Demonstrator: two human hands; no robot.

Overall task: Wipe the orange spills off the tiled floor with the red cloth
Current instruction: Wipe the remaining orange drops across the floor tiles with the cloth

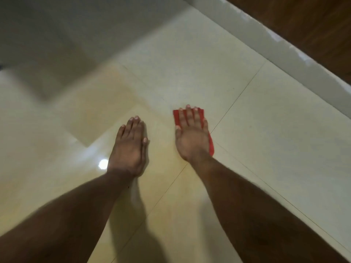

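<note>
My right hand (191,137) lies flat, fingers straight, pressing the red cloth (211,144) onto the cream tiled floor (190,73). Only the cloth's edges show around my fingers and along the right side of my palm. My left hand (129,147) rests flat on the tiles to the left, palm down, fingers straight and together, holding nothing. No distinct orange spill stands out; the tiles near my hands have a faint yellowish tint and the picture is blurred.
A white skirting (284,40) runs diagonally along the upper right, with a dark wooden surface (313,19) beyond it. A pale wall or fixture (47,35) fills the upper left. A lamp's glare (103,164) reflects off the floor beside my left wrist.
</note>
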